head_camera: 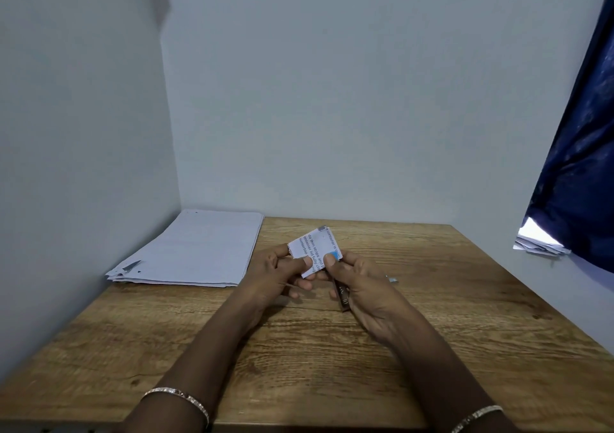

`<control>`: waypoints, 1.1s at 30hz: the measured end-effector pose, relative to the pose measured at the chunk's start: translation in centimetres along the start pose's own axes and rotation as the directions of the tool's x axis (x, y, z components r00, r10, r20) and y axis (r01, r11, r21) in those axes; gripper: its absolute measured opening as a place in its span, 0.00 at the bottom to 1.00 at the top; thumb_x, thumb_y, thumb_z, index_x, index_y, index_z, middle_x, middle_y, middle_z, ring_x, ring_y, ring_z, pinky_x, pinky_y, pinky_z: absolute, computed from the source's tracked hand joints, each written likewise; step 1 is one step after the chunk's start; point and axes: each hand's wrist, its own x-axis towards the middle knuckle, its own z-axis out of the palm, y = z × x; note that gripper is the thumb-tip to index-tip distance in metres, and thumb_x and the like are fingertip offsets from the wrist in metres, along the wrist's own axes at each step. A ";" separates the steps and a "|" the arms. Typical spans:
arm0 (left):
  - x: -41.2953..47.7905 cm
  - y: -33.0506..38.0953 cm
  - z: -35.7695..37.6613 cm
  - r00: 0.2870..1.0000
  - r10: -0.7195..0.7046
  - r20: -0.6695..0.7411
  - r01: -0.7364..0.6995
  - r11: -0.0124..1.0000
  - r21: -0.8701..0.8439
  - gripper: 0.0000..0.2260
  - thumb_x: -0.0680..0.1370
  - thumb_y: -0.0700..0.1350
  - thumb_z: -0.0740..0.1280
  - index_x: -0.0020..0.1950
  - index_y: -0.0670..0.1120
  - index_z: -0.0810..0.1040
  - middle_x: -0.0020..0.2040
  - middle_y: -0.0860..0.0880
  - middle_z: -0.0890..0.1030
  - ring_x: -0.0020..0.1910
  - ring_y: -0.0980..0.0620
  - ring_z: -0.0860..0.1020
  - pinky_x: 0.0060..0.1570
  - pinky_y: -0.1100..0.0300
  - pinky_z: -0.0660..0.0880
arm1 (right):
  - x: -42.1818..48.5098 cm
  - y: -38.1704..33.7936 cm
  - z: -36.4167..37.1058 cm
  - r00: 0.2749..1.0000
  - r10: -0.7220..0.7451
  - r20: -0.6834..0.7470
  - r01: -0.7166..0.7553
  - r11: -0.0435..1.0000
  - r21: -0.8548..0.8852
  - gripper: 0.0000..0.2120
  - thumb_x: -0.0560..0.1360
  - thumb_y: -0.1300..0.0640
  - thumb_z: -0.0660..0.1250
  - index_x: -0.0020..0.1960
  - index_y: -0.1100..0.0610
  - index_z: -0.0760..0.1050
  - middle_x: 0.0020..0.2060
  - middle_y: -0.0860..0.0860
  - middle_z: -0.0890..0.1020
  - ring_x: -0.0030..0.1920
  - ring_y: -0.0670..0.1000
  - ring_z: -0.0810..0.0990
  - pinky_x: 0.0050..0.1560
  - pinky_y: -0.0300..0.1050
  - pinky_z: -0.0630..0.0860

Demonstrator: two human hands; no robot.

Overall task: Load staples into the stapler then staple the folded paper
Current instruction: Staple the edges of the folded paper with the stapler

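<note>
A small folded paper point(314, 248) with printed text is held above the wooden table point(432, 349), near its middle. My left hand point(275, 273) pinches its left lower edge between thumb and fingers. My right hand point(358, 286) pinches its right lower corner with the thumb, and the same hand also holds a small dark stapler point(343, 296) against the palm. Most of the stapler is hidden by my fingers, so I cannot tell whether it is open. A staple-like grey mark shows at the paper's top corner.
A stack of white paper sheets point(196, 250) lies at the table's back left, against the wall. A small metal piece point(393, 279) lies on the table just right of my right hand. A dark blue curtain point(578, 153) hangs at the right, with papers point(540, 245) below it.
</note>
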 end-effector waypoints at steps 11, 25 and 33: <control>0.2 -0.5 0.0 0.997 0.077 0.012 -0.077 0.997 0.017 0.10 0.78 0.41 0.71 0.59 0.42 0.82 0.41 0.39 0.87 0.32 0.51 0.84 0.32 0.62 0.79 | 0.4 0.4 -0.7 0.995 0.059 -0.076 -0.052 0.994 0.095 0.22 0.65 0.50 0.78 0.55 0.60 0.84 0.39 0.52 0.88 0.38 0.43 0.85 0.37 0.39 0.78; -0.2 0.0 0.5 0.995 0.086 0.045 -0.087 0.996 0.026 0.11 0.79 0.42 0.71 0.60 0.42 0.83 0.44 0.37 0.87 0.32 0.52 0.84 0.33 0.63 0.80 | 0.3 0.5 -0.6 0.992 0.025 -0.127 -0.014 0.996 0.083 0.21 0.66 0.52 0.78 0.56 0.62 0.84 0.37 0.55 0.87 0.34 0.46 0.83 0.33 0.40 0.76; -0.3 0.3 0.7 0.996 0.085 0.026 -0.086 0.996 0.033 0.10 0.79 0.42 0.70 0.60 0.43 0.83 0.44 0.37 0.87 0.32 0.52 0.84 0.33 0.64 0.79 | 0.1 0.3 -0.1 0.989 0.000 -0.147 0.011 0.997 0.070 0.22 0.67 0.50 0.77 0.56 0.62 0.84 0.39 0.55 0.88 0.35 0.46 0.84 0.32 0.38 0.79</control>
